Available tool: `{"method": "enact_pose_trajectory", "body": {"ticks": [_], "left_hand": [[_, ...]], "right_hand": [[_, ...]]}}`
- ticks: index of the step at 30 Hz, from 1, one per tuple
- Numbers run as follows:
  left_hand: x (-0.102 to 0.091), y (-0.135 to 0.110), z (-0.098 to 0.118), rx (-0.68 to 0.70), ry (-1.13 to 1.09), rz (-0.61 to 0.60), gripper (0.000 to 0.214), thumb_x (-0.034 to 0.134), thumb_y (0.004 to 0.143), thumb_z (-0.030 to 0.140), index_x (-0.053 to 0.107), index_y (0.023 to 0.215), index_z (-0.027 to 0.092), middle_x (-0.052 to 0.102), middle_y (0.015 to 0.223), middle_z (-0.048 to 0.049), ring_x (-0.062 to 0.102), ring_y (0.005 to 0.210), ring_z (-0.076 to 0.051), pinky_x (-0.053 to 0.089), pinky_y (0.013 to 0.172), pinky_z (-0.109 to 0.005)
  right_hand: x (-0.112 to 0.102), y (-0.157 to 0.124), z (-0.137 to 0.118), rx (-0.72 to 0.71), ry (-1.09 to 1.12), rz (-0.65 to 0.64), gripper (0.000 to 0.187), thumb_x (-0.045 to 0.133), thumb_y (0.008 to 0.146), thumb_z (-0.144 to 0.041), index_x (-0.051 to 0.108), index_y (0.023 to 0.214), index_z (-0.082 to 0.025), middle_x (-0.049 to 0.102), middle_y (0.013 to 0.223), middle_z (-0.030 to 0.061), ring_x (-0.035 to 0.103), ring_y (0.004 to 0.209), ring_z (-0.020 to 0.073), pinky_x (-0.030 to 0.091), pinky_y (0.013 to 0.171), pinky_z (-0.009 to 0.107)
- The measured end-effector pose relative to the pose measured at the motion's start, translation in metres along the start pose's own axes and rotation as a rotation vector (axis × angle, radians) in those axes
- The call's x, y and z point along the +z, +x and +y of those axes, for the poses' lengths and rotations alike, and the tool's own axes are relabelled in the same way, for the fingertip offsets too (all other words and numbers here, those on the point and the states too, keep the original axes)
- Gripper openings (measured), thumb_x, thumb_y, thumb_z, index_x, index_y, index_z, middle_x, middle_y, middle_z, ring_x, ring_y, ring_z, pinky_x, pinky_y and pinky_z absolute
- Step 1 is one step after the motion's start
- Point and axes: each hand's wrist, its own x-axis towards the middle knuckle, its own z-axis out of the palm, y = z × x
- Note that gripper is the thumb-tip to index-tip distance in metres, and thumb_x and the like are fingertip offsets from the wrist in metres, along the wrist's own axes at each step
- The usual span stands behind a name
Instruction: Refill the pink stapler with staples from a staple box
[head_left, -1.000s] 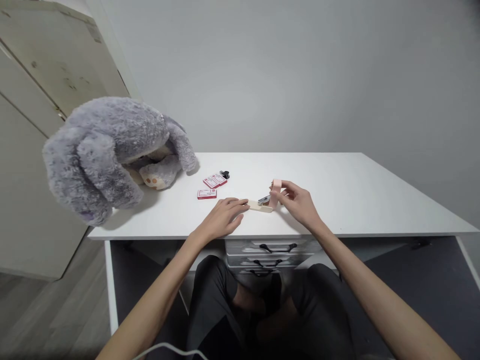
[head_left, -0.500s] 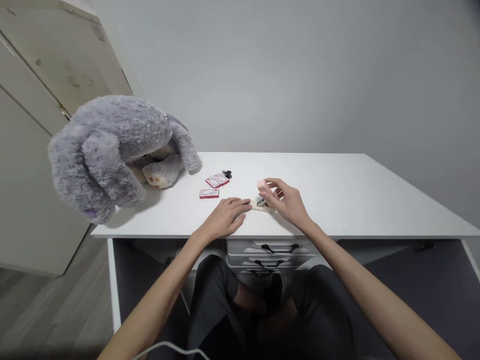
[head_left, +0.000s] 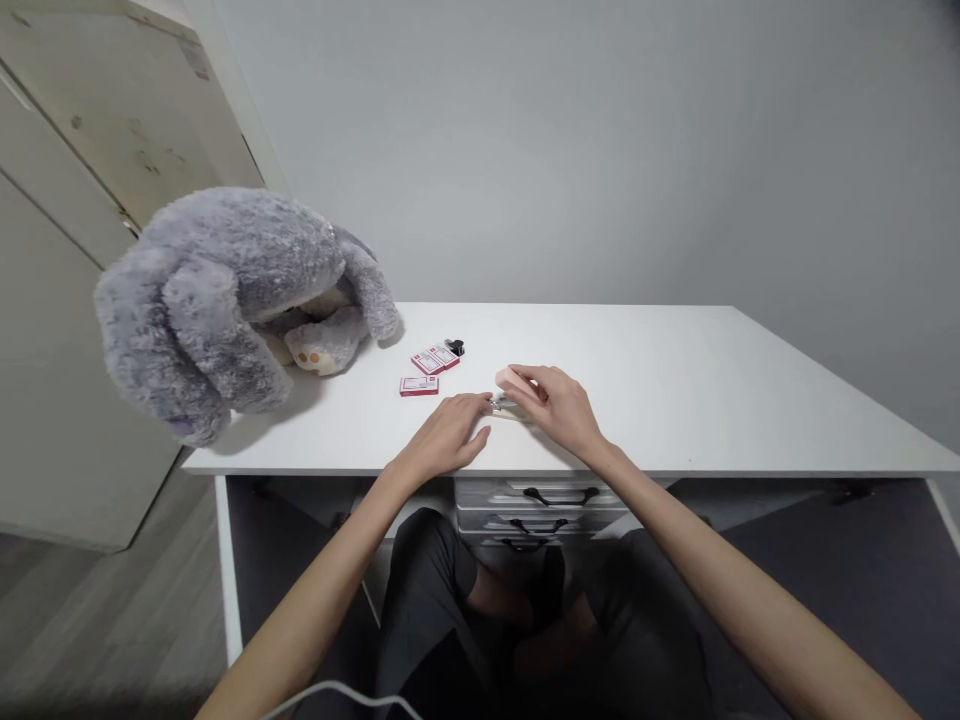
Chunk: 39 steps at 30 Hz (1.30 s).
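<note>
A stapler lies on the white desk with its pink top [head_left: 512,380] lifted away from the pale base [head_left: 511,414]. Metal parts show between the two. My right hand [head_left: 559,405] is closed on the pink top from the right, thumb below and fingers above. From the left, my left hand [head_left: 452,430] reaches the stapler's other end with its fingertips. Its fingers are stretched out and the thumb stands apart, lower down. My fingers hide part of the base and the hinge area.
Red and white small boxes [head_left: 418,386] lie left of the stapler, beside a small black object [head_left: 454,347]. A big grey plush toy [head_left: 247,260] sits on the desk's left end. Drawers with black handles [head_left: 561,497] are under the desk's front edge, above my knees.
My right hand has moved left and tilted the stapler's pink top lower, toward the left end. My left hand stays at that end, with its fingers slightly pulled back.
</note>
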Motion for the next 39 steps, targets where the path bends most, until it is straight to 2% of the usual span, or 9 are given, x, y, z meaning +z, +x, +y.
{"method": "enact_pose_trajectory", "body": {"ticks": [5, 10, 14, 20, 23, 27, 30, 34, 39], "left_hand": [[-0.002, 0.001, 0.003, -0.051, -0.026, 0.003, 0.018, 0.055, 0.102, 0.027, 0.058, 0.118, 0.021, 0.069, 0.139, -0.0147, 0.066, 0.124, -0.032, 0.053, 0.108, -0.053], [-0.001, 0.002, 0.002, -0.039, -0.005, -0.001, 0.016, 0.054, 0.101, 0.026, 0.057, 0.116, 0.022, 0.071, 0.121, -0.0114, 0.067, 0.112, -0.030, 0.054, 0.101, -0.050], [-0.001, 0.002, 0.002, -0.028, -0.004, -0.002, 0.017, 0.054, 0.100, 0.025, 0.057, 0.116, 0.022, 0.071, 0.121, -0.0109, 0.067, 0.112, -0.030, 0.053, 0.102, -0.049], [-0.002, 0.001, 0.002, -0.024, 0.043, 0.048, 0.023, 0.052, 0.102, 0.025, 0.058, 0.124, 0.021, 0.066, 0.137, -0.0149, 0.062, 0.129, -0.032, 0.050, 0.112, -0.051], [-0.001, 0.000, 0.000, -0.107, 0.155, 0.158, 0.023, 0.052, 0.101, 0.023, 0.060, 0.123, 0.020, 0.065, 0.137, -0.0165, 0.057, 0.134, -0.034, 0.047, 0.116, -0.054], [0.002, -0.002, -0.003, -0.342, 0.335, 0.281, 0.033, 0.056, 0.097, 0.021, 0.063, 0.128, 0.014, 0.059, 0.141, -0.0233, 0.051, 0.138, -0.040, 0.044, 0.118, -0.059], [0.004, -0.002, -0.003, -0.473, 0.440, 0.274, 0.042, 0.058, 0.097, 0.027, 0.063, 0.136, 0.010, 0.048, 0.156, -0.0287, 0.042, 0.148, -0.047, 0.036, 0.123, -0.065], [0.006, -0.001, 0.000, -0.563, 0.503, 0.229, 0.053, 0.055, 0.099, 0.033, 0.057, 0.148, 0.011, 0.035, 0.171, -0.0290, 0.031, 0.156, -0.055, 0.022, 0.124, -0.078], [0.004, -0.003, 0.004, -0.600, 0.490, 0.225, 0.047, 0.056, 0.099, 0.033, 0.063, 0.142, 0.016, 0.049, 0.163, -0.0260, 0.039, 0.153, -0.054, 0.023, 0.123, -0.080]], "right_hand": [[0.006, -0.001, 0.001, -0.035, -0.010, 0.024, 0.044, 0.059, 0.108, -0.057, 0.075, 0.132, -0.024, 0.081, 0.111, 0.0105, 0.070, 0.098, 0.0294, 0.054, 0.087, 0.043], [0.011, -0.001, 0.001, -0.062, -0.084, -0.040, 0.043, 0.059, 0.109, -0.054, 0.076, 0.134, -0.023, 0.081, 0.111, 0.0114, 0.064, 0.101, 0.0320, 0.053, 0.090, 0.047], [0.013, -0.002, -0.001, -0.039, -0.054, -0.050, 0.044, 0.060, 0.108, -0.053, 0.076, 0.136, -0.023, 0.081, 0.116, 0.0122, 0.063, 0.108, 0.0336, 0.054, 0.096, 0.049], [0.013, -0.014, 0.008, 0.011, -0.010, -0.134, 0.054, 0.045, 0.114, -0.046, 0.052, 0.163, -0.024, 0.075, 0.141, 0.0126, 0.072, 0.121, 0.0310, 0.057, 0.102, 0.045], [0.011, -0.022, 0.019, 0.033, -0.054, -0.098, 0.059, 0.042, 0.114, -0.044, 0.043, 0.169, -0.025, 0.068, 0.152, 0.0123, 0.070, 0.129, 0.0318, 0.057, 0.105, 0.046], [0.003, -0.029, 0.034, 0.103, -0.094, -0.029, 0.060, 0.036, 0.114, -0.045, 0.040, 0.170, -0.026, 0.060, 0.162, 0.0108, 0.064, 0.140, 0.0336, 0.057, 0.110, 0.050], [-0.004, -0.033, 0.042, 0.158, -0.099, -0.004, 0.063, 0.032, 0.114, -0.051, 0.038, 0.172, -0.026, 0.055, 0.166, 0.0108, 0.058, 0.148, 0.0344, 0.054, 0.116, 0.054], [-0.013, -0.037, 0.051, 0.224, 0.002, -0.052, 0.075, 0.030, 0.112, -0.064, 0.030, 0.175, -0.022, 0.045, 0.173, 0.0138, 0.049, 0.156, 0.0346, 0.043, 0.126, 0.056], [-0.030, -0.041, 0.070, 0.377, 0.162, -0.059, 0.085, 0.029, 0.109, -0.074, 0.028, 0.176, -0.022, 0.045, 0.172, 0.0140, 0.046, 0.159, 0.0326, 0.032, 0.134, 0.054]]}}
